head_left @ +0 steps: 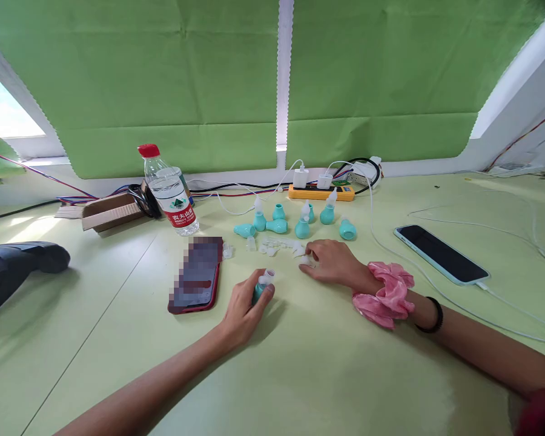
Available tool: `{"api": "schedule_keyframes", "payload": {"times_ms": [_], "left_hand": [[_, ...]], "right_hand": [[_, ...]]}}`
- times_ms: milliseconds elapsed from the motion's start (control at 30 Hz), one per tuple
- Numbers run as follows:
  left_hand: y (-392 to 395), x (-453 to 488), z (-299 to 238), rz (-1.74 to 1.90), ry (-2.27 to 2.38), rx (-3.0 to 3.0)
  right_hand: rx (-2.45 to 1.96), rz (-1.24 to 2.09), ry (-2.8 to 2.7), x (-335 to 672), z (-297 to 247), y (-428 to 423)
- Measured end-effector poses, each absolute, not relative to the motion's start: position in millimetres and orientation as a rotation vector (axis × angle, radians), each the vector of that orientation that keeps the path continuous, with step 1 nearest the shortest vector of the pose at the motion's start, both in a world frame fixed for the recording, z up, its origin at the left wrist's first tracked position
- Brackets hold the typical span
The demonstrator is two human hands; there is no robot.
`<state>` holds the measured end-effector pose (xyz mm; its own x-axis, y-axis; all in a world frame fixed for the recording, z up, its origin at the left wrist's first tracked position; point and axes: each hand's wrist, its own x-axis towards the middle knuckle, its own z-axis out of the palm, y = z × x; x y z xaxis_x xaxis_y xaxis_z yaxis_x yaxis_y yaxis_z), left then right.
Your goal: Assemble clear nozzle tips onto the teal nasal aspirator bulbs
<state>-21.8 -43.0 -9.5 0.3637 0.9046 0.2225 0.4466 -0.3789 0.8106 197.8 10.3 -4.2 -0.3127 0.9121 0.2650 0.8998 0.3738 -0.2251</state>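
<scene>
My left hand [241, 304] is wrapped round a teal squeeze bulb [257, 293], held upright with a clear plastic collar [267, 276] on its top. It looks like the bulb of a nasal aspirator. Just to the right, my right hand [333, 261] rests low over the table, thumb and fingertips closed round a small translucent plastic part [307, 260]. More translucent parts [277, 243] lie in a loose row beside those fingers. Behind them are several teal bulbs, some on their sides like this one [244, 230], others upright with pointed clear tips, such as this tipped bulb [302, 227].
A phone in a red case [198, 275] lies left of my left hand. A water bottle [172, 197] and open cardboard box [113, 212] stand farther back. An orange power strip [322, 192] sits behind the bulbs. A charging phone [442, 254] and its white cable lie right.
</scene>
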Motion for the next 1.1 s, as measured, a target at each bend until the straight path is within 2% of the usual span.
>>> {"api": "schedule_keyframes", "payload": {"times_ms": [100, 300, 433, 733, 1100], "left_hand": [[-45.6, -22.1, -6.9, 0.864, 1.111, 2.064], [-41.1, -19.0, -4.2, 0.857, 1.010, 1.915], [-38.1, -18.2, -5.1, 0.879, 0.999, 1.816], [-40.9, -18.6, -5.8, 0.880, 0.995, 2.040], [-43.8, -20.0, -14.0, 0.786, 1.010, 2.322]], "right_hand": [[-1.581, 0.123, -2.302, 199.6, -4.3, 13.4], [-0.955, 0.812, -2.193, 190.0, 19.7, -6.5], [-0.800, 0.771, -2.237, 186.4, 25.0, -13.8], [-0.764, 0.574, -2.430, 182.5, 24.8, -17.0], [-0.804, 0.903, -2.386, 183.2, 17.1, -8.7]]}}
